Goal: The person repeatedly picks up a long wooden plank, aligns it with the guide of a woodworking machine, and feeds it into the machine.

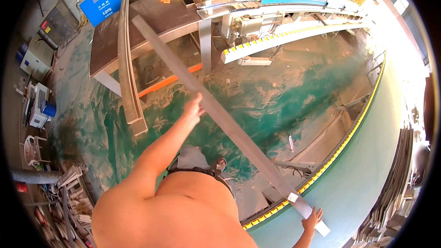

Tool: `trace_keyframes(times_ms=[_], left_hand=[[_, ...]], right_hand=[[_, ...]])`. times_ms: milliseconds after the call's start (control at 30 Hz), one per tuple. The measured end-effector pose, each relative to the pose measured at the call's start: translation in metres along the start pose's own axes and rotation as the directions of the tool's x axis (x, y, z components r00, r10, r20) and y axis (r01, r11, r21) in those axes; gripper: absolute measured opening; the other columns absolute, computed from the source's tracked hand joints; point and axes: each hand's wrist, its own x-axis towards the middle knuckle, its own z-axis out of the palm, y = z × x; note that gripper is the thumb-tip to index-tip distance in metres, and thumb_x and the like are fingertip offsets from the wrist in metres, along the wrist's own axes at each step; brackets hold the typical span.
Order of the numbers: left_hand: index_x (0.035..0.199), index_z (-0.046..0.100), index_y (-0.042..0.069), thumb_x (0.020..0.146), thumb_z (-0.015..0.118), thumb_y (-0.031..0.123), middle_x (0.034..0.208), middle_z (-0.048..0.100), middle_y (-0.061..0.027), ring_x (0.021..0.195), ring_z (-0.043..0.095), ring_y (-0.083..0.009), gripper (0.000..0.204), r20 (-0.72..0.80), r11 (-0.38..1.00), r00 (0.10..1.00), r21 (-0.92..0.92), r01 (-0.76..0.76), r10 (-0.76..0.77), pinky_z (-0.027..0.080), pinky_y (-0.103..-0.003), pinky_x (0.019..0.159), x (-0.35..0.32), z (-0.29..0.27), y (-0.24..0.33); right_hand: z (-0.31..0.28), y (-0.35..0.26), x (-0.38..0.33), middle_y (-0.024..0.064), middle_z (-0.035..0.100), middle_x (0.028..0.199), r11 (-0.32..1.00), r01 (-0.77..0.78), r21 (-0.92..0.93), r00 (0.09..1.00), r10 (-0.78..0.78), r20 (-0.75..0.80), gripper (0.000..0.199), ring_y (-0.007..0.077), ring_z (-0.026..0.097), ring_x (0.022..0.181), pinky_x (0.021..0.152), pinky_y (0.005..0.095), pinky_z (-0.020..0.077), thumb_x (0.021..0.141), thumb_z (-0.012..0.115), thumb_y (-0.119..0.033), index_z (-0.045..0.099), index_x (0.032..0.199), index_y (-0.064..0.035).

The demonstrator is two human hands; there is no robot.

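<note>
A long, narrow grey-brown board (239, 135) slants across the view, from above the workbench at the upper left down to the green table surface at the lower right. My left hand (195, 108) is closed on the board's left edge near its middle, with the fingertips partly hidden at the edge. At the lower right, my right hand (313, 219) grips the board close to its pale near end, its fingers over the side. A small white label (292, 197) is on the board's face, a little above that hand.
A brown-topped workbench (108, 55) carries more long strips (124, 59), which overhang its front. A blue-and-white machine (294, 1) runs along the back. Yellow rollers (337, 149) edge the green table (363, 170) at right; stacked boards (390, 183) lie beyond. An orange bar (170, 81) is under the bench.
</note>
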Motion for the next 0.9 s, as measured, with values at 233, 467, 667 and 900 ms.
trace_keyframes(times_ms=[233, 467, 667, 900], left_hand=[[0.106, 0.058, 0.004, 0.093, 0.061, 0.03, 0.103, 0.065, -0.0106, 0.096, 0.064, -0.0218, 0.03, 0.396, 0.989, 0.91, 0.12, 0.084, -0.125, 0.051, -0.039, 0.09, -0.024, 0.135, -0.068], [0.109, 0.057, 0.004, 0.092, 0.061, 0.029, 0.106, 0.065, -0.0104, 0.097, 0.064, -0.0232, 0.03, 0.435, 0.964, 0.865, 0.195, 0.181, -0.25, 0.053, -0.037, 0.087, 0.015, 0.21, -0.086], [0.1, 0.063, 0.0, 0.092, 0.061, 0.035, 0.089, 0.068, -0.009, 0.084, 0.068, -0.0208, 0.036, 0.577, 0.7, 0.554, 0.714, 0.015, -0.6, 0.057, -0.035, 0.074, 0.079, 0.215, -0.018], [0.092, 0.066, 0.004, 0.087, 0.069, 0.03, 0.083, 0.068, -0.007, 0.079, 0.068, -0.0188, 0.026, 0.545, 0.684, 0.798, 0.481, -0.549, 0.256, 0.055, -0.03, 0.069, 0.248, 0.218, 0.178]], right_hand=[[-0.107, -0.2, 0.012, 0.0197, 0.035, 0.146, 0.728, 0.606, 0.321, 0.783, -0.473, -0.404, 0.09, 0.0357, 0.031, 0.136, 0.112, 0.0494, 0.0215, 0.065, 0.079, -0.024, 0.036, 0.141, -0.0035], [-0.122, -0.321, 0.103, 0.0196, 0.048, 0.133, 0.73, 0.631, 0.263, 0.732, -0.447, -0.515, 0.08, 0.0358, 0.039, 0.129, 0.108, 0.05, 0.027, 0.066, 0.077, -0.029, 0.044, 0.133, -0.0019], [-0.139, -0.296, 0.154, 0.0202, 0.061, 0.109, 0.671, 0.636, 0.381, 0.77, -0.58, -0.265, 0.071, 0.0379, 0.053, 0.105, 0.099, 0.0464, 0.0374, 0.062, 0.079, -0.025, 0.052, 0.121, 0.002], [-0.162, -0.271, 0.186, 0.0234, 0.055, 0.122, 0.798, 0.362, 0.482, 0.928, -0.356, -0.107, 0.077, 0.0417, 0.047, 0.115, 0.1, 0.048, 0.0368, 0.058, 0.08, -0.018, 0.05, 0.126, 0.0007]])
